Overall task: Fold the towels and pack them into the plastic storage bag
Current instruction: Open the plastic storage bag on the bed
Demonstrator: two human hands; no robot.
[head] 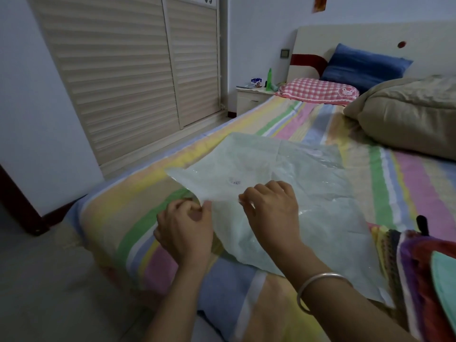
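A large, pale green, see-through plastic storage bag (296, 183) lies flat on the striped bed sheet (138, 213). My left hand (185, 230) pinches the bag's near left edge with curled fingers. My right hand (271, 208) pinches the same edge a little to the right, lifting a flap of plastic off the bed. A stack of folded towels (424, 272), purple, red and teal, sits at the lower right edge, partly cut off by the frame.
A beige quilt (407, 112) is bunched at the right of the bed. A red checked pillow (318, 91) and a blue pillow (365, 65) lie by the headboard. A nightstand (251, 98) and louvred wardrobe doors (128, 77) stand to the left, beyond the floor.
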